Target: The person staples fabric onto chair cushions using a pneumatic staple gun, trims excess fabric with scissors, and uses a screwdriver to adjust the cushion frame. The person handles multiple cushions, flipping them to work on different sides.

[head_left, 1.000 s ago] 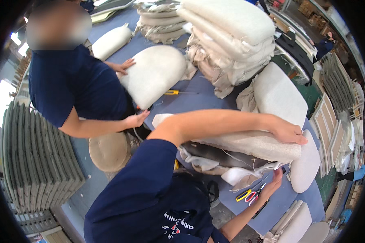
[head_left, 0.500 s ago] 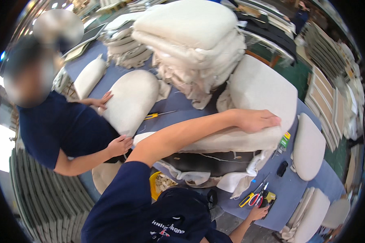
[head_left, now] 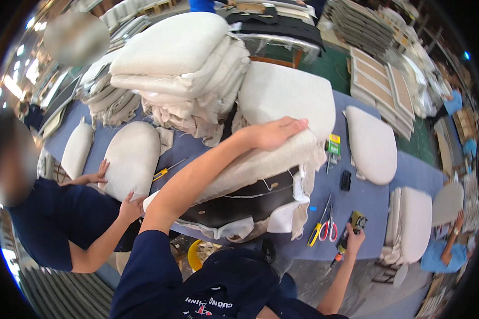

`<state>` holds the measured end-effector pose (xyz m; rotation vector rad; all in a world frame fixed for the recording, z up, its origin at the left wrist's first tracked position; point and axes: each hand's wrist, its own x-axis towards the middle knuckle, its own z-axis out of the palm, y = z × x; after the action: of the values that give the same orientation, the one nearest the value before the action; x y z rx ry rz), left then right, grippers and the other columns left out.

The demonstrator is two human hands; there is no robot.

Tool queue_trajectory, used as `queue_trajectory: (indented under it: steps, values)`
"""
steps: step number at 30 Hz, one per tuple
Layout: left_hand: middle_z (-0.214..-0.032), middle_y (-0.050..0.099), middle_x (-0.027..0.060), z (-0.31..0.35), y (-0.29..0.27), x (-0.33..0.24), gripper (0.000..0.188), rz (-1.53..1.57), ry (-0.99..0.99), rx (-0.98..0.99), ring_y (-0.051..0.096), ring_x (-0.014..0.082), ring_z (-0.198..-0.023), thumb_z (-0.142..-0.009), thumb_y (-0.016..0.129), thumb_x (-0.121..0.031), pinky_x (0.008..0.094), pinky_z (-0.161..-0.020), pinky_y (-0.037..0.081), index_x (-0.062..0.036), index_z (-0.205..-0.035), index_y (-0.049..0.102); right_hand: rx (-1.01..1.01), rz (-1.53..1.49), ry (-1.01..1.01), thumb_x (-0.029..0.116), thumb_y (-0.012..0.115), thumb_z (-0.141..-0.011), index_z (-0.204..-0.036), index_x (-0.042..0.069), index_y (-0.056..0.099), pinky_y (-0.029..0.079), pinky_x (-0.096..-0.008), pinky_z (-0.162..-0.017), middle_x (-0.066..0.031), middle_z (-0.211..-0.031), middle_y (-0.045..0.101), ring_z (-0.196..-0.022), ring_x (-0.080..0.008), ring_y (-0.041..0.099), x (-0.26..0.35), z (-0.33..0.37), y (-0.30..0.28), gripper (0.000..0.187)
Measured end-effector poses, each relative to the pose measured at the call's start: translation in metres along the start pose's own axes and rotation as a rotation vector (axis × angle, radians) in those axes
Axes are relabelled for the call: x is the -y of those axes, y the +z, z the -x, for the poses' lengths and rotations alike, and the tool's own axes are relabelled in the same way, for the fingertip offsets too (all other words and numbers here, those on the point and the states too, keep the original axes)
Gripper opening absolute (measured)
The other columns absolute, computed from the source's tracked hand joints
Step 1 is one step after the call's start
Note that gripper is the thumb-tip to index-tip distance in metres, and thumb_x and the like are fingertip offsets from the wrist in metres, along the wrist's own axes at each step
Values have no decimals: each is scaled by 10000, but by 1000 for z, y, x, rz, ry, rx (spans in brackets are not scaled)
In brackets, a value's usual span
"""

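My left hand (head_left: 279, 133) is closed over the upper edge of a cream upholstered seat cushion (head_left: 255, 166), tipped up on the blue-covered table. Its dark underside (head_left: 234, 204) faces me, with loose cream fabric and white lining (head_left: 287, 218) hanging along the lower edge. At the right my right hand (head_left: 355, 239) is wrapped round an olive-green staple gun (head_left: 351, 228), which has an orange-and-black fitting at its lower end. Left of the gun are red-handled scissors (head_left: 329, 229) and a yellow-handled screwdriver (head_left: 315, 234).
Beyond the cushion stands a tall stack of cream cushions (head_left: 170, 48). A green-and-yellow box (head_left: 333, 144) and a black object (head_left: 346, 181) lie on the table (head_left: 367, 212). At left, a co-worker's hands touch another cushion (head_left: 133, 154). A yellow bucket (head_left: 194, 258) is below the table edge.
The view has swung to the right. My right hand has drawn the staple gun away from the scissors. My left hand stays on the cushion, which has tilted slightly.
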<state>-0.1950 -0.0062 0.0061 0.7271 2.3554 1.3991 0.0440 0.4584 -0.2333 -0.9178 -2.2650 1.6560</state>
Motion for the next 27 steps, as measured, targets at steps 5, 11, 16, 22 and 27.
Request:
queue_trajectory:
  steps: [5, 11, 16, 22, 27]
  values:
    - [-1223, 665, 152, -24, 5, 13, 686, 75, 31, 135, 564, 242, -1161, -1122, 245, -531, 349, -1103, 379, -4, -1291, 650, 160, -453, 67, 53, 747, -896, -1029, 14, 658, 444, -263, -547, -4, -759, 618, -591, -88, 550, 113, 97, 85, 164]
    - [-1313, 629, 167, -23, 10, -9, 721, -26, -54, 96, 538, 261, -1227, -1113, 233, -563, 353, -1136, 353, 2, -1338, 621, 247, -431, -292, 86, 813, -877, -1084, -17, 709, 536, -285, -753, -41, -891, 726, -792, -132, 683, 212, 121, 145, 253]
    - [-1463, 539, 191, -22, 1, 7, 753, -25, -126, 136, 460, 288, -1380, -1101, 244, -591, 367, -1192, 288, 16, -1469, 495, 213, -356, -260, 168, 849, -855, -1116, -15, 706, 527, -342, -888, -105, -1113, 729, -976, -195, 697, 217, 111, 174, 349]
    - [-1359, 554, 315, -29, 17, -28, 579, -248, 40, 106, 584, 501, -1190, -1100, 345, -494, 508, -1054, 433, -8, -1384, 481, 76, -267, -449, 185, 837, -848, -1034, -3, 735, 535, -346, -845, -118, -979, 756, -893, -243, 727, 217, 100, 183, 283]
    - [-1180, 604, 245, -28, 47, -31, 388, -645, 214, -165, 620, 485, -1016, -1058, 514, -310, 545, -857, 497, -101, -1380, 461, 135, -384, -430, 165, 822, -867, -1080, -15, 732, 542, -327, -844, -106, -1008, 765, -912, -203, 730, 229, 86, 176, 293]
